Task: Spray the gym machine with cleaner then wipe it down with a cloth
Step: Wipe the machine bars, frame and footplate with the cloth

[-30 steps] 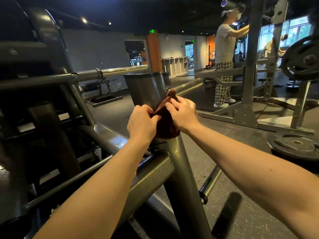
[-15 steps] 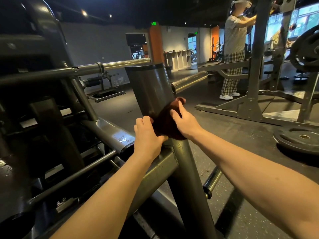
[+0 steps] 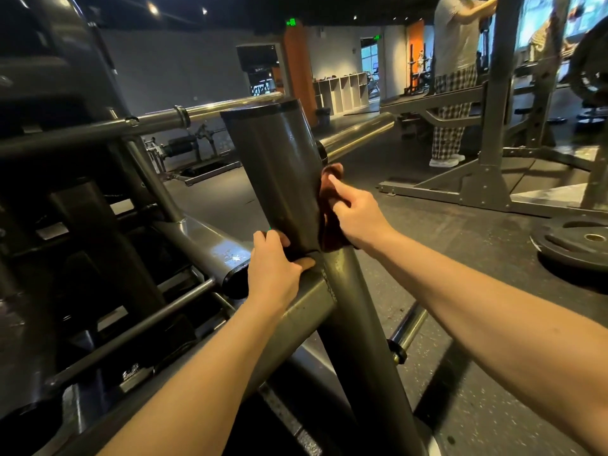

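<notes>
Gym machine frame, grey painted steel; landmark is its wide capped tube [image 3: 279,172], tilted, standing on a narrower upright [image 3: 358,324] where a cross tube [image 3: 296,317] joins. Cloth [image 3: 330,225], dark reddish-brown, lies pressed against the right flank of the wide tube, running from about mid-height down to its base; its far part passes behind the tube, out of sight. Right hand [image 3: 358,215] just right of the tube, touching the cloth: index finger stretched up along the fabric, remaining fingers bent, thumb and fingers pinching a fold of it. Left hand [image 3: 274,268] at the tube's lower left edge, fingers curled tight against the steel, thumb lying along the joint under the tube base; cannot tell whether an end of the cloth sits under those fingers. Wet-looking glints on the slanted frame member low and left of the tube. A chrome bar [image 3: 358,134] juts out behind the tube to its right, another [image 3: 210,111] behind to its left. Weight plate [image 3: 572,245] flat on the floor well to the right. Farther right and behind, a rack [image 3: 493,126] with a second person [image 3: 454,77] standing at it.
</notes>
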{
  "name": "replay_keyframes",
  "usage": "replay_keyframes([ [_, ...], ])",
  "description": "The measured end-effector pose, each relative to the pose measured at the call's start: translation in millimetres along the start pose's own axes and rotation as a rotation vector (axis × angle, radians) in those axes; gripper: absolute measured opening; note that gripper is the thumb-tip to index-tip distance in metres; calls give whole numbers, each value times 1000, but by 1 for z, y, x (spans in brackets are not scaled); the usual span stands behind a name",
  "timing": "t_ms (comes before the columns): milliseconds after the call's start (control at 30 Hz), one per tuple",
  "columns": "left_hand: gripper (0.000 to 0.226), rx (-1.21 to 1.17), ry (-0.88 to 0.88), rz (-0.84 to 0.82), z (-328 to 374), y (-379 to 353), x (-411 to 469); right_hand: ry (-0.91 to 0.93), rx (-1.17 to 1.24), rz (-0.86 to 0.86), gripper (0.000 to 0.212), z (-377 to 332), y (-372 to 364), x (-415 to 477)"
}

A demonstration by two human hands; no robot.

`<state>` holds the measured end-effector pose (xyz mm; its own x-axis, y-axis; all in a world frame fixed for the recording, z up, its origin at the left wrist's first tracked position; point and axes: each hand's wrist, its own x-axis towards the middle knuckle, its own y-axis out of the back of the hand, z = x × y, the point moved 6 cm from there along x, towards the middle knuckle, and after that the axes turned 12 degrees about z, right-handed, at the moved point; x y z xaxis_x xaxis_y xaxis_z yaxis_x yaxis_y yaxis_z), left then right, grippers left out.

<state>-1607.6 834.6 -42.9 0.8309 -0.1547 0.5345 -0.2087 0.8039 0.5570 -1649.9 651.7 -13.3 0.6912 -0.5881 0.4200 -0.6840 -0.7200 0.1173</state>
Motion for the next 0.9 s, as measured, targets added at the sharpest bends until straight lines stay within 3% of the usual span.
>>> replay_keyframes([
  [100, 48, 45, -8, -10, 0, 1, 3, 52, 73, 69, 47, 16, -4, -5],
  [367, 46, 113, -18, -17, -4, -4, 4, -230, -18, 164, 52, 134, 11, -106],
  [500, 45, 124, -16, -22, -3, -4, 2, -192, -10, 186, 52, 104, 8, -79],
  [700, 48, 118, -8, -55, 3, -1, 5, -28, 215, 162, 46, 34, -14, -30],
  [900, 45, 116, -50, -63, -3, 2, -4, -165, 84, 284, 52, 79, -24, -91],
])
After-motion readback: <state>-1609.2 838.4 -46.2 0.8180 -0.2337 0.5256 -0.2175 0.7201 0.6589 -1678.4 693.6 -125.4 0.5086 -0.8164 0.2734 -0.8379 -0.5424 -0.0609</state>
